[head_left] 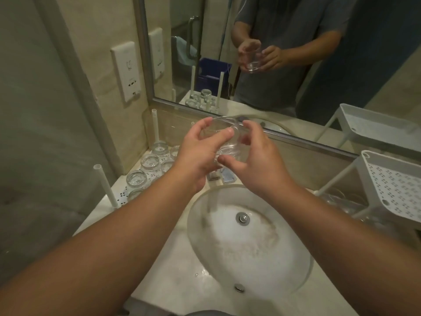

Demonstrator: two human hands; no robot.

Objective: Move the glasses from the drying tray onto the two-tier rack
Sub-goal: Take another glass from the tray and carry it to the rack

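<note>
A clear drinking glass [230,140] is held in the air above the back of the sink, between both hands. My left hand [198,153] grips its left side, thumb on the near wall. My right hand [255,160] wraps its right side and base. At the left, the white drying tray [121,195] with upright posts holds several glasses [149,164] standing upside down. At the right stands the white two-tier rack [391,185]; its perforated top shelf is bare, and clear glasses [341,201] show on its lower tier.
A round sink basin [248,245] with a metal drain fills the counter below my arms. A wall mirror [296,65] runs behind, reflecting a person holding the glass. A wall socket [126,71] sits at the left. Small grey items [224,176] lie behind the basin.
</note>
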